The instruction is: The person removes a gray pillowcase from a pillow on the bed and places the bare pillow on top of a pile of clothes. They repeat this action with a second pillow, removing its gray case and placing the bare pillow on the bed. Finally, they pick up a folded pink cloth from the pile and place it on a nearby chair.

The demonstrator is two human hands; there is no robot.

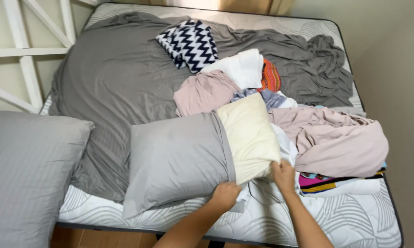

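Note:
A cream pillow (249, 133) lies on the bed, about half covered by a grey pillowcase (175, 158). My left hand (225, 194) grips the open edge of the grey pillowcase at the pillow's near side. My right hand (283, 175) pinches the near corner of the bare cream pillow. Both forearms reach in from the bottom of the view.
A second grey-cased pillow (25, 170) lies at the left edge. A grey sheet (120, 78) covers the far side of the patterned white mattress (349, 216). A heap of laundry with pink cloth (335, 142), a zigzag black-and-white piece (191, 43) and white cloth (241, 66) sits at the right. A white frame (25, 53) stands at back left.

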